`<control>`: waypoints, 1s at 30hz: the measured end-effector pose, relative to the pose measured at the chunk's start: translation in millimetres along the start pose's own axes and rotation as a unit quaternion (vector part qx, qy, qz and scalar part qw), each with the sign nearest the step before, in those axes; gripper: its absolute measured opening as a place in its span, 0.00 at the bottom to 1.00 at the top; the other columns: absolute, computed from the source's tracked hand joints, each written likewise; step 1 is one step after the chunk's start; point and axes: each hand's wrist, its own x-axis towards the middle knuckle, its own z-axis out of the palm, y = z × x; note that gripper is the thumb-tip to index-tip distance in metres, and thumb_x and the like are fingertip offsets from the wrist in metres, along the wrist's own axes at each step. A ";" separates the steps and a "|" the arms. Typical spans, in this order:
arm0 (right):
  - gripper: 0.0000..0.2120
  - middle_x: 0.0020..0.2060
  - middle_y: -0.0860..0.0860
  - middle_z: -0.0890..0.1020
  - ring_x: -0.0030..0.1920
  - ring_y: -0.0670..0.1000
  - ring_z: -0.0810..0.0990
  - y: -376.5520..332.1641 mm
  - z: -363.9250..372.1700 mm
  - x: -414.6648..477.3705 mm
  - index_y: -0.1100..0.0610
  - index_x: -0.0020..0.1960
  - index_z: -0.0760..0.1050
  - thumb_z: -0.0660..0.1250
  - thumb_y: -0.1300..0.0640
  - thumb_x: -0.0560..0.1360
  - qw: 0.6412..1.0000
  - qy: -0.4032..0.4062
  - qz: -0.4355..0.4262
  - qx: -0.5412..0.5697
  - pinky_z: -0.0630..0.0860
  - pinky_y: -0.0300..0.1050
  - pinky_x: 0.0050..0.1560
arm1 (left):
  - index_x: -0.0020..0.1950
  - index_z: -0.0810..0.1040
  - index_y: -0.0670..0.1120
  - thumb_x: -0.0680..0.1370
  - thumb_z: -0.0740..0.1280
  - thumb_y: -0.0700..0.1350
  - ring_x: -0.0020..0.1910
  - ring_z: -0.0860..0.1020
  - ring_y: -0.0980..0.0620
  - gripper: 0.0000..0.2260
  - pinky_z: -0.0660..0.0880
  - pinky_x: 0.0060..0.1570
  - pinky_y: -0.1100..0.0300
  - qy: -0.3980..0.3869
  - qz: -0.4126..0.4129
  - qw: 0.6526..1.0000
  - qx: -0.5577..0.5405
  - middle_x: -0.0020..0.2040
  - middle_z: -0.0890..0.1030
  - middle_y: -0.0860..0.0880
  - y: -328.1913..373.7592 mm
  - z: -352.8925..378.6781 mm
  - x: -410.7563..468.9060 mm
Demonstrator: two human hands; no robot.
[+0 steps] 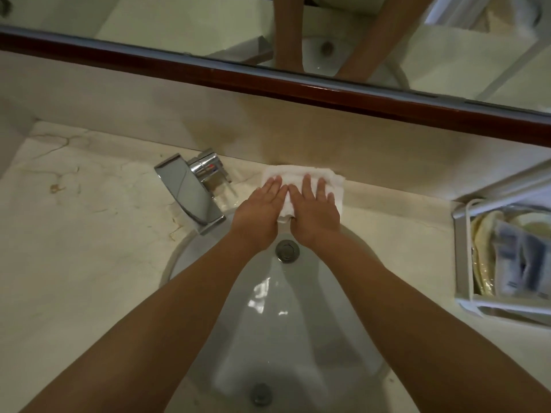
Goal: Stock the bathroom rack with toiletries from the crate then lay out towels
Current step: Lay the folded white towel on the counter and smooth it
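Nearest us is the white sink (298, 338), its round metal drain (287, 251) showing between our 2 bare forearms, which reach out over the bowl. Beyond its far rim, the folded white towel (290, 174) lies on the pale marble surface (89, 234), its far edge against the wall and just right of the chrome faucet (190, 192). Our left hand (262, 204) and right hand (316, 207) rest flat on the towel side by side, fingers straight and pointing toward the wall. They press down on the cloth rather than gripping it. The near edge of the towel shows in the narrow gap between the 2 hands. At the right edge of the view the white-framed rack (460, 248) stands on the surface, well apart from the towel. It holds a pale yellow item and some blue-grey packets (518, 263), too blurred to identify. Above the wall runs the mirror (179, 25) with its dark red frame, reflecting our arms.
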 end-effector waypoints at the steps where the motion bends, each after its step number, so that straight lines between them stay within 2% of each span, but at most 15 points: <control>1: 0.33 0.78 0.56 0.40 0.77 0.62 0.38 -5.8 0.9 2.8 0.51 0.79 0.46 0.59 0.53 0.80 1.000 0.003 -0.009 -0.003 0.45 0.59 0.76 | 0.79 0.44 0.44 0.78 0.57 0.36 0.78 0.41 0.51 0.33 0.46 0.76 0.58 0.007 -0.010 1.000 0.002 0.79 0.42 0.46 -5.2 1.2 -3.1; 5: 0.34 0.78 0.56 0.41 0.77 0.62 0.39 -23.0 3.7 12.2 0.52 0.79 0.47 0.61 0.52 0.79 0.999 0.015 -0.048 -0.010 0.45 0.60 0.76 | 0.79 0.42 0.43 0.79 0.57 0.40 0.78 0.42 0.49 0.32 0.47 0.76 0.57 0.023 -0.047 0.998 0.034 0.79 0.41 0.45 -21.8 7.7 -13.8; 11: 0.34 0.79 0.54 0.44 0.77 0.62 0.41 -38.8 4.7 22.6 0.52 0.78 0.49 0.62 0.55 0.78 0.993 0.021 -0.112 -0.029 0.46 0.61 0.76 | 0.77 0.39 0.41 0.82 0.51 0.41 0.78 0.39 0.45 0.28 0.38 0.75 0.56 0.021 -0.124 0.992 0.024 0.78 0.40 0.42 -31.9 17.1 -20.6; 16: 0.34 0.79 0.52 0.45 0.77 0.61 0.41 -52.2 5.9 23.2 0.51 0.78 0.50 0.61 0.57 0.77 0.986 0.004 -0.161 -0.048 0.45 0.59 0.75 | 0.76 0.34 0.40 0.81 0.50 0.41 0.77 0.36 0.46 0.30 0.41 0.76 0.52 0.028 -0.131 0.990 0.042 0.77 0.34 0.42 -39.4 23.3 -55.0; 20: 0.33 0.79 0.51 0.46 0.77 0.60 0.40 -60.0 7.8 16.0 0.50 0.78 0.49 0.60 0.57 0.77 0.986 -0.003 -0.161 -0.052 0.45 0.59 0.75 | 0.77 0.34 0.41 0.82 0.50 0.44 0.78 0.40 0.45 0.30 0.50 0.76 0.53 0.010 -0.140 0.987 0.078 0.78 0.35 0.43 -39.4 16.1 -64.6; 22: 0.33 0.79 0.51 0.46 0.77 0.61 0.40 -63.3 8.0 12.6 0.50 0.78 0.50 0.59 0.57 0.77 0.986 -0.005 -0.160 -0.051 0.46 0.59 0.75 | 0.78 0.40 0.45 0.82 0.52 0.42 0.78 0.46 0.47 0.29 0.50 0.74 0.61 0.041 -0.127 0.991 0.013 0.79 0.41 0.47 -39.7 12.5 -68.3; 24: 0.32 0.79 0.51 0.46 0.77 0.61 0.40 -66.3 9.1 8.6 0.51 0.78 0.50 0.59 0.56 0.78 0.986 -0.006 -0.158 -0.050 0.46 0.60 0.75 | 0.79 0.52 0.50 0.81 0.56 0.40 0.76 0.56 0.52 0.27 0.49 0.64 0.77 0.087 -0.120 0.987 -0.065 0.79 0.54 0.51 -41.2 11.8 -72.9; 25: 0.32 0.79 0.52 0.46 0.77 0.61 0.40 -67.6 10.1 6.6 0.51 0.78 0.50 0.59 0.55 0.78 0.986 -0.006 -0.157 -0.049 0.46 0.60 0.75 | 0.77 0.57 0.51 0.81 0.57 0.40 0.74 0.61 0.54 0.25 0.51 0.57 0.84 0.094 -0.120 0.986 -0.067 0.77 0.60 0.53 -42.4 12.9 -75.6; 26: 0.32 0.79 0.52 0.46 0.77 0.61 0.39 -68.8 11.4 4.6 0.51 0.79 0.50 0.59 0.54 0.78 0.987 -0.006 -0.156 -0.048 0.46 0.60 0.75 | 0.76 0.61 0.50 0.81 0.57 0.41 0.72 0.65 0.55 0.23 0.54 0.52 0.86 0.093 -0.126 0.985 -0.079 0.75 0.64 0.53 -43.6 14.5 -77.9; 27: 0.32 0.79 0.52 0.45 0.77 0.61 0.39 -70.1 12.8 2.5 0.52 0.79 0.50 0.59 0.54 0.79 0.987 -0.007 -0.155 -0.046 0.45 0.61 0.75 | 0.75 0.63 0.49 0.81 0.56 0.42 0.71 0.67 0.53 0.22 0.58 0.52 0.85 0.093 -0.132 0.983 -0.086 0.74 0.67 0.52 -46.3 15.2 -79.5; 29: 0.32 0.79 0.52 0.44 0.77 0.62 0.37 -73.4 16.5 -1.6 0.52 0.79 0.49 0.59 0.53 0.79 0.987 -0.010 -0.154 -0.041 0.44 0.61 0.75 | 0.76 0.60 0.46 0.80 0.55 0.42 0.71 0.67 0.47 0.23 0.66 0.64 0.66 0.073 -0.122 0.989 -0.040 0.74 0.66 0.47 -49.5 12.2 -83.0; 30: 0.31 0.79 0.52 0.43 0.77 0.62 0.37 -75.5 18.8 -3.6 0.52 0.79 0.49 0.59 0.53 0.80 0.988 -0.011 -0.152 -0.038 0.43 0.61 0.75 | 0.77 0.58 0.45 0.80 0.55 0.41 0.71 0.66 0.44 0.24 0.68 0.65 0.58 0.060 -0.111 0.992 -0.018 0.75 0.64 0.44 -50.2 9.2 -85.9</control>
